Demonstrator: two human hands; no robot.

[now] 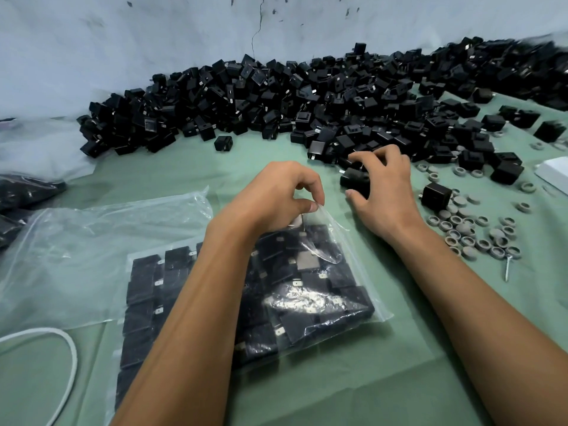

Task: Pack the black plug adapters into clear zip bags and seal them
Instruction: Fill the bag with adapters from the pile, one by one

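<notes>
Bare green surface (190, 167) lies open at centre left; a heap of black plug adapters (276, 99) walls the upper frame, small grey round caps (473, 235) crowd the right.

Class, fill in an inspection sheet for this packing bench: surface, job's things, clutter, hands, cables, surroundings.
Surface: green cloth over the bench.
Job's things: zip bag part-filled with adapters, mouth open; loose adapter pile along the back.
Clutter: grey caps, a screw, empty bags.
Hands: left hand pinches the bag's edge; right hand grips an adapter.
Cables: white cable, bottom left.
Surroundings: cracked pale wall.
</notes>
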